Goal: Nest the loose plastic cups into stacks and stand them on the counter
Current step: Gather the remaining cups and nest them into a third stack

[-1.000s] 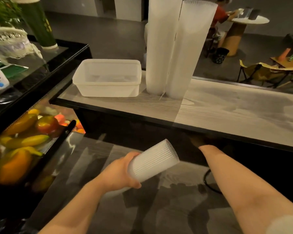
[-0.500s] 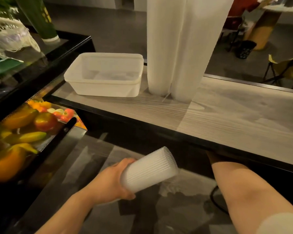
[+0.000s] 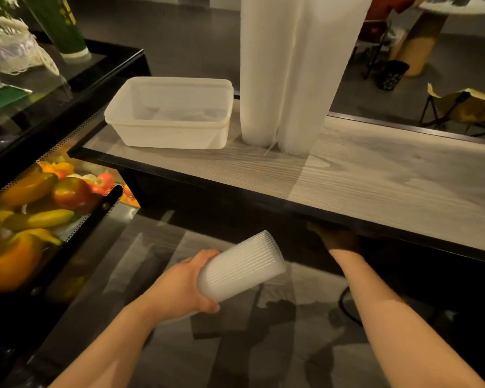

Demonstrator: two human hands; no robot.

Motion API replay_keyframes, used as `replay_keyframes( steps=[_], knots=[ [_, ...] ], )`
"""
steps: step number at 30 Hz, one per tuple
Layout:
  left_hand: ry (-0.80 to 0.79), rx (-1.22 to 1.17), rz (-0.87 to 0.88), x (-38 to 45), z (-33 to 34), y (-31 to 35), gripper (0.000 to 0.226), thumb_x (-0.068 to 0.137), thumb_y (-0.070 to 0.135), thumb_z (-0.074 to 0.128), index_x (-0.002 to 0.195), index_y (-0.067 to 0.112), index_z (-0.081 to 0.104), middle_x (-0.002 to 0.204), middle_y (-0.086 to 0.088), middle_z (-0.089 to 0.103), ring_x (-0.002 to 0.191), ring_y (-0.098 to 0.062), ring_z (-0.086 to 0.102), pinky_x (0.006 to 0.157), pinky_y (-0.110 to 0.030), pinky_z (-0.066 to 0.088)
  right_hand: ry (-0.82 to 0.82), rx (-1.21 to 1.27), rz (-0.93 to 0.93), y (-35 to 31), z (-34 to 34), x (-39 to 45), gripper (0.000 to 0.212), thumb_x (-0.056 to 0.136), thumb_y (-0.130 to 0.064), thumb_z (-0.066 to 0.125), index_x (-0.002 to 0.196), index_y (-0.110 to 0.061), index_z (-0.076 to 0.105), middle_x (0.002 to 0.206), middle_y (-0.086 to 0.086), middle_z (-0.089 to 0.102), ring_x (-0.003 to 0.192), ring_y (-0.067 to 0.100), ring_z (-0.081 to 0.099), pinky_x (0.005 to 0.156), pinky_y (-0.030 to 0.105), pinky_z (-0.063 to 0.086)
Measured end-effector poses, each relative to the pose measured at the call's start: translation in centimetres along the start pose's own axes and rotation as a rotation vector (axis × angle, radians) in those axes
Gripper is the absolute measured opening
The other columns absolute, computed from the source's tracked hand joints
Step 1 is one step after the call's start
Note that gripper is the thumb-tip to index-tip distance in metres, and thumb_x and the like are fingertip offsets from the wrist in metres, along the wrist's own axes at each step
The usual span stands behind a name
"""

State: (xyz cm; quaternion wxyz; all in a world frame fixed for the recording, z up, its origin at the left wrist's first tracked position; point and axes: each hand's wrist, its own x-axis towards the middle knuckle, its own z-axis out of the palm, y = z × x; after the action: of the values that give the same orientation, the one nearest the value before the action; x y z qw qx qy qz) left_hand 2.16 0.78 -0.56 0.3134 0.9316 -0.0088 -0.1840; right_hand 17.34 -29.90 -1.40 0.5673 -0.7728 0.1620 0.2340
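Head view: a short ribbed stack of cups (image 3: 240,266) is gripped at its lower end by the left hand (image 3: 179,287), fingers curled round it, tilted toward two o'clock below the bench (image 3: 375,180). The right hand (image 3: 336,239) is reached under the bench's dark edge; its fingers are shadowed, so whether anything is held cannot be told. Two tall stacks (image 3: 286,71) stand at twelve o'clock beside a plastic tub (image 3: 171,113). These could be toppled if brushed during placement. Open room is left at two o'clock.
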Motion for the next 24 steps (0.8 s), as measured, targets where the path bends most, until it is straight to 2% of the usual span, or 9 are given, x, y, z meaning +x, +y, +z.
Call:
replay_keyframes(
  steps=[1,3,6,8,10,15,18,20,24],
  knots=[
    [-0.004,-0.004,-0.003,-0.2,0.0,-0.1,0.099,0.06,0.045,0.088,0.138,0.05,0.027,0.125,0.021,0.048,0.113,-0.007,0.052,0.094,-0.032,0.052,-0.007,-0.032,-0.078,0.7,-0.2,0.0,0.08,0.089,-0.059,0.057,0.145,-0.005,0.041,0.152,0.011,0.04,0.142,0.024,0.035,0.112,0.021,0.025],
    [-0.013,-0.003,-0.003,-0.6,0.0,-0.3,0.099,0.06,0.043,0.088,0.138,0.049,0.027,0.126,0.018,0.048,0.113,-0.008,0.052,0.094,-0.033,0.052,0.074,0.11,-0.024,1.3,-0.3,-2.0,0.073,0.084,-0.054,0.067,0.134,-0.002,0.054,0.135,0.012,0.056,0.128,0.028,0.05,0.113,0.032,0.034],
    [-0.028,0.019,-0.004,-1.0,-0.1,-0.4,0.099,0.059,0.043,0.088,0.137,0.051,0.027,0.126,0.017,0.05,0.112,-0.008,0.053,0.094,-0.034,0.052,0.082,0.169,-0.042,2.4,-0.4,-5.1,0.034,0.083,-0.027,0.076,0.103,-0.001,0.066,0.101,0.015,0.07,0.097,0.027,0.068,0.097,0.047,0.052],
    [-0.043,0.042,-0.013,-1.0,-0.2,-0.4,0.103,0.055,0.046,0.087,0.14,0.048,0.029,0.125,0.015,0.053,0.11,-0.009,0.055,0.092,-0.034,0.053,0.024,0.249,-0.105,2.6,-0.4,-7.1,0.028,0.087,-0.022,0.071,0.108,-0.008,0.06,0.108,0.017,0.066,0.098,0.028,0.067,0.085,0.044,0.058],
    [-0.051,0.062,-0.024,-1.3,-0.2,-0.4,0.106,0.053,0.048,0.086,0.142,0.046,0.029,0.125,0.013,0.053,0.108,-0.011,0.056,0.091,-0.034,0.053,-0.065,0.276,-0.161,2.4,-0.7,-9.3,0.022,0.092,-0.023,0.064,0.112,-0.02,0.057,0.114,0.012,0.065,0.101,0.026,0.067,0.082,0.042,0.058],
    [-0.076,0.081,0.026,-1.8,-0.1,0.9,0.104,0.059,0.04,0.09,0.143,0.044,0.029,0.121,0.014,0.052,0.109,-0.011,0.054,0.094,-0.035,0.052,-0.24,0.126,-0.231,3.2,-0.7,-11.7,0.031,0.088,-0.037,0.064,0.119,-0.032,0.065,0.118,0.006,0.067,0.108,0.025,0.066,0.096,0.052,0.052],
    [-0.105,0.113,0.06,-1.8,-0.1,1.7,0.105,0.058,0.04,0.09,0.144,0.042,0.03,0.12,0.012,0.054,0.108,-0.011,0.055,0.094,-0.034,0.051,-0.238,0.012,-0.262,3.1,0.0,-13.0,0.034,0.09,-0.045,0.06,0.124,-0.046,0.059,0.125,-0.003,0.062,0.114,0.019,0.062,0.098,0.046,0.052],
    [-0.124,0.125,0.091,-1.7,0.1,2.2,0.104,0.059,0.04,0.089,0.145,0.042,0.03,0.12,0.013,0.053,0.108,-0.01,0.054,0.092,-0.032,0.05,-0.24,-0.058,-0.272,2.9,0.4,-13.7,0.036,0.096,-0.046,0.053,0.132,-0.05,0.051,0.132,-0.01,0.055,0.119,0.013,0.054,0.095,0.037,0.052],
    [-0.142,0.122,0.138,-1.7,0.6,2.6,0.101,0.058,0.043,0.088,0.142,0.046,0.031,0.116,0.018,0.053,0.104,-0.009,0.055,0.084,-0.025,0.047,-0.208,-0.137,-0.278,2.5,1.1,-15.0,0.043,0.1,-0.05,0.042,0.142,-0.051,0.038,0.138,-0.021,0.042,0.124,0.0,0.038,0.083,0.012,0.034]
  ],
)
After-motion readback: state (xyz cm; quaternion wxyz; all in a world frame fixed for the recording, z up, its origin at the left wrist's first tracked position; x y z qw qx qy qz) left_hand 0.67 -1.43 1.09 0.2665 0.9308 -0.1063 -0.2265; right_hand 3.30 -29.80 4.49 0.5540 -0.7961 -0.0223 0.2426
